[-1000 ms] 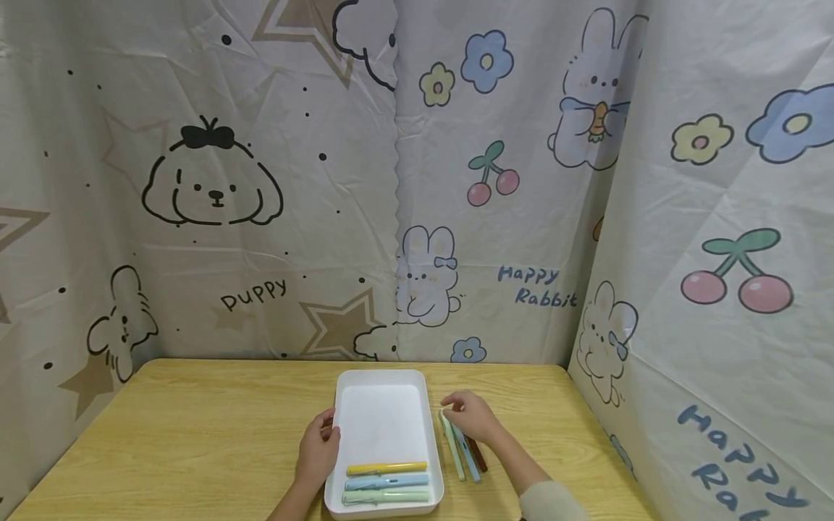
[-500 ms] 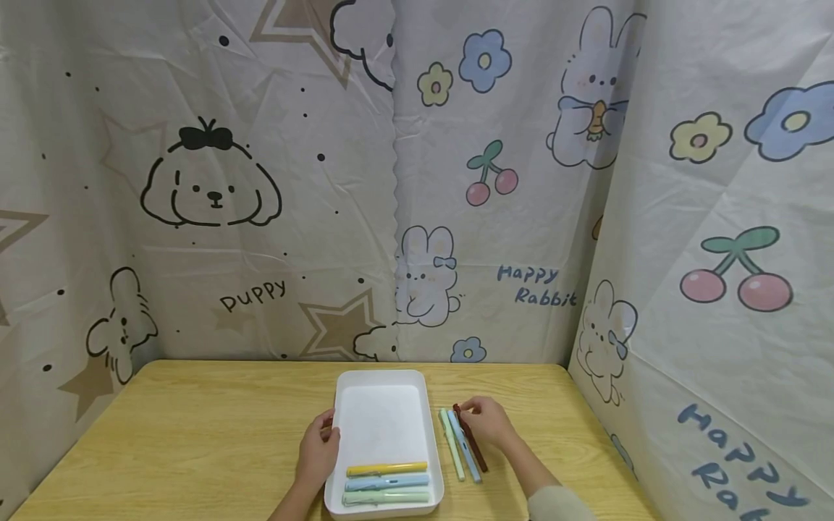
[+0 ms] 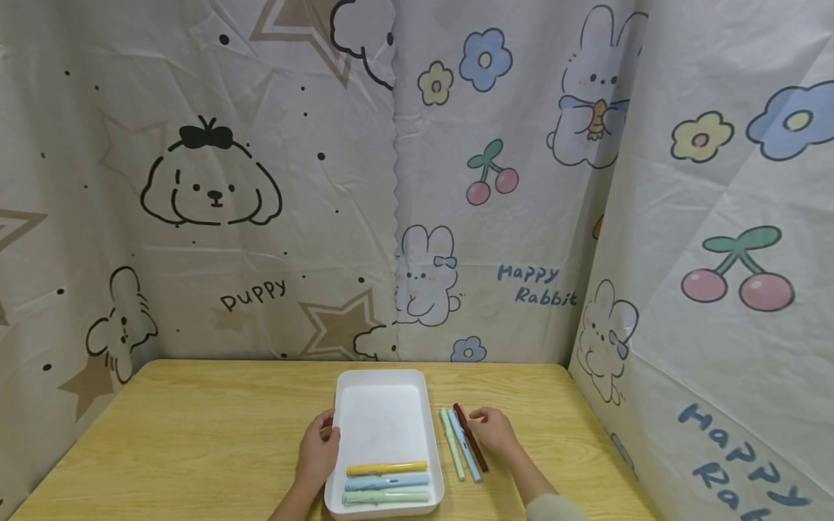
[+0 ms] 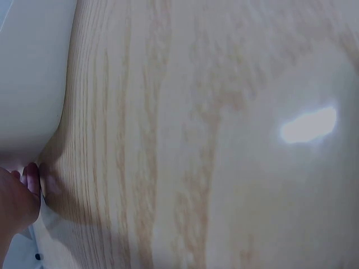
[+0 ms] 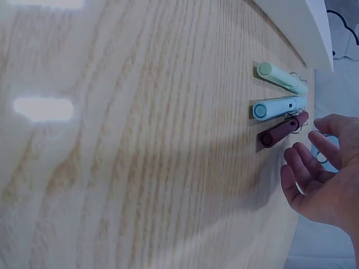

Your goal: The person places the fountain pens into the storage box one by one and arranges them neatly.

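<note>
My left hand (image 3: 318,450) holds the white tray (image 3: 384,416) at its left side; the left wrist view shows only part of that hand (image 4: 19,196) at the tray wall. Inside the tray's near end lie a yellow pen (image 3: 387,469), a light blue pen (image 3: 387,482) and a light green pen (image 3: 386,497), side by side. Right of the tray, a light green pen (image 3: 452,445), a light blue pen (image 3: 464,446) and a dark red pen (image 3: 471,438) lie slanted on the table. My right hand (image 3: 496,432), fingers relaxed and holding nothing, is just right of the dark red pen.
The wooden table (image 3: 215,434) stretches out on both sides of the tray. A printed cloth (image 3: 260,253) hangs behind the table, and another cloth side (image 3: 717,362) closes off the right.
The right hand moved from over the pens to their right, uncovering the dark red pen, first touching its far end, then leaving it. The left hand and tray stayed put.
</note>
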Motion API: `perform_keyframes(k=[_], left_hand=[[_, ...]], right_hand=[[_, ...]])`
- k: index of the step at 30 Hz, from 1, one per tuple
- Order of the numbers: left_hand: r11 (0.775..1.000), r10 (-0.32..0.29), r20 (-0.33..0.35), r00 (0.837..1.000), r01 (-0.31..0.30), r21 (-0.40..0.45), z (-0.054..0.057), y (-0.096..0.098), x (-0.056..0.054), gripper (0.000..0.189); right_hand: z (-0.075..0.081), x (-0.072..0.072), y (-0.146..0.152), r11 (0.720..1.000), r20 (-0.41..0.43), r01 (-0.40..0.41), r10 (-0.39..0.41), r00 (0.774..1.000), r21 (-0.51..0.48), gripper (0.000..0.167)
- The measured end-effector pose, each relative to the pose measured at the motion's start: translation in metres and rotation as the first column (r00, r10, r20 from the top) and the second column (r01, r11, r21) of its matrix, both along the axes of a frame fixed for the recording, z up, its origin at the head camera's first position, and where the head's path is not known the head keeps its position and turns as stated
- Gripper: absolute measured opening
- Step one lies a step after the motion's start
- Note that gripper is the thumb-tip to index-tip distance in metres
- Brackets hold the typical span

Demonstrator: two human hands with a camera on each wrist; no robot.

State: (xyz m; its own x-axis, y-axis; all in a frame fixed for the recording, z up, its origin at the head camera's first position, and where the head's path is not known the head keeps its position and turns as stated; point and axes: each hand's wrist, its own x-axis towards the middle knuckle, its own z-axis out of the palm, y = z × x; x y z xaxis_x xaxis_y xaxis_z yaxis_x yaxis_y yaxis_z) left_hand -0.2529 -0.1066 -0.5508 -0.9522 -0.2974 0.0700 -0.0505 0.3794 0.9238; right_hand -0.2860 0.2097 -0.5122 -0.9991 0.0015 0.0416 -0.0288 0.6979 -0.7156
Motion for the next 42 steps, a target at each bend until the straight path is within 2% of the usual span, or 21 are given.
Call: perform_keyframes(k=[11,15,31,36,42], left_hand=[[1.000,0.000,-0.004,1.000,0.000,0.009,0.000,0.001,0.000,0.040],[1.000,0.001,0.005,1.000,-0.001,0.012,0.001,0.001,0.000,0.040],[1.000,0.011,0.004,1.000,-0.011,0.001,-0.001,0.001,-0.002,0.040],[1.000,0.014,0.001,1.000,-0.014,0.004,-0.002,0.002,-0.002,0.041],[1.000,0.012,-0.003,1.000,-0.012,0.007,-0.002,0.002,-0.001,0.041]], right_hand=[[-0.015,0.001,-0.001,0.989,0.040,0.051,-0.046,0.998,-0.142,0.026],[-0.020,0.001,-0.003,0.983,0.042,0.075,-0.069,0.997,-0.166,0.026],[-0.026,-0.001,-0.007,0.982,0.013,0.124,-0.123,0.992,-0.142,0.024],[-0.021,0.002,-0.009,0.987,-0.023,0.133,-0.136,0.990,-0.091,0.027],[-0.016,0.006,-0.010,0.991,-0.022,0.123,-0.125,0.992,-0.057,0.029]])
